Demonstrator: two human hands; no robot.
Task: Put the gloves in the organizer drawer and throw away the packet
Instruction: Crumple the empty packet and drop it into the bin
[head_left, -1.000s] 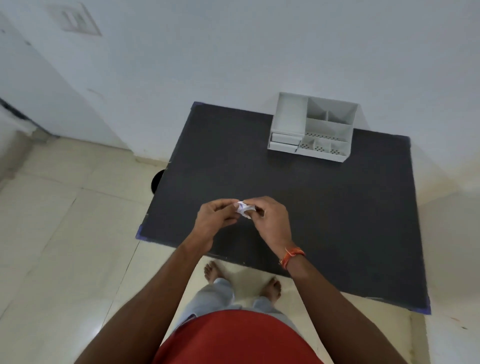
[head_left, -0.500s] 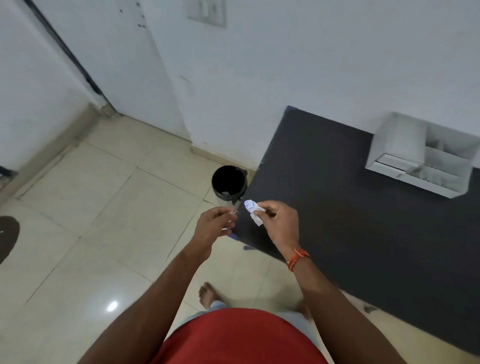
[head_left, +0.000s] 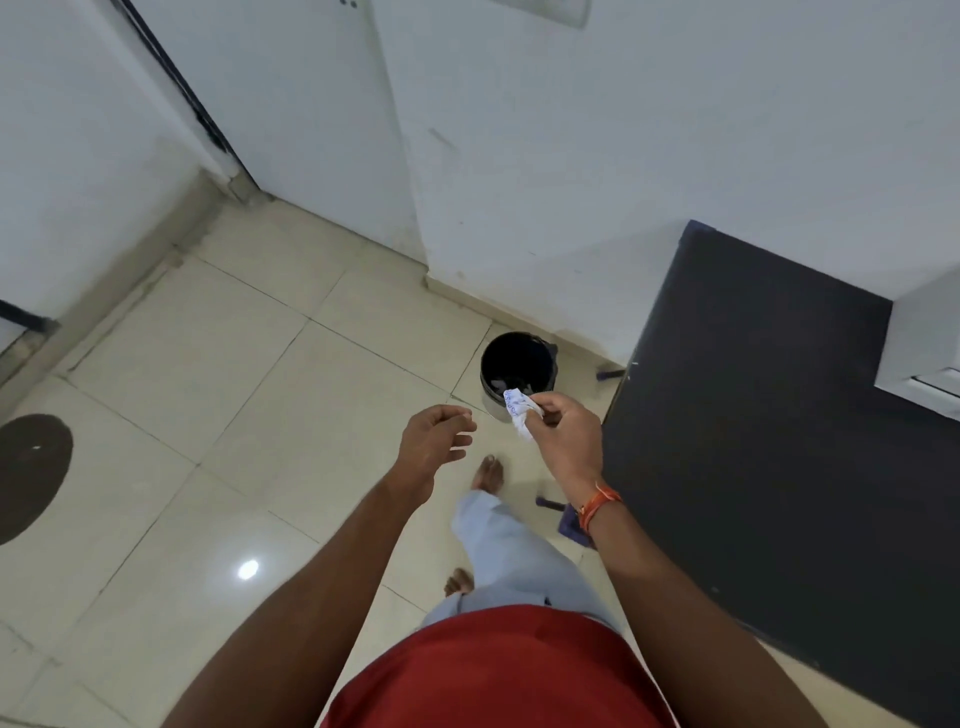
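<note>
Right hand (head_left: 563, 441) pinches the crumpled packet (head_left: 521, 412) just before the black bin (head_left: 518, 371); left hand (head_left: 434, 447) loosely curled, empty. Dark surface (head_left: 769, 415) right of the bin, nothing between.

The bin (head_left: 518, 371) stands on the floor (head_left: 218, 395) near the wall (head_left: 597, 156), just left of the table (head_left: 769, 415). The organizer (head_left: 924, 343) sits on the table's far right side, against the wall. The right hand (head_left: 563, 439) holds the packet (head_left: 521, 410) in front of the bin; the left hand (head_left: 434, 447) hangs left of it, apart.
</note>
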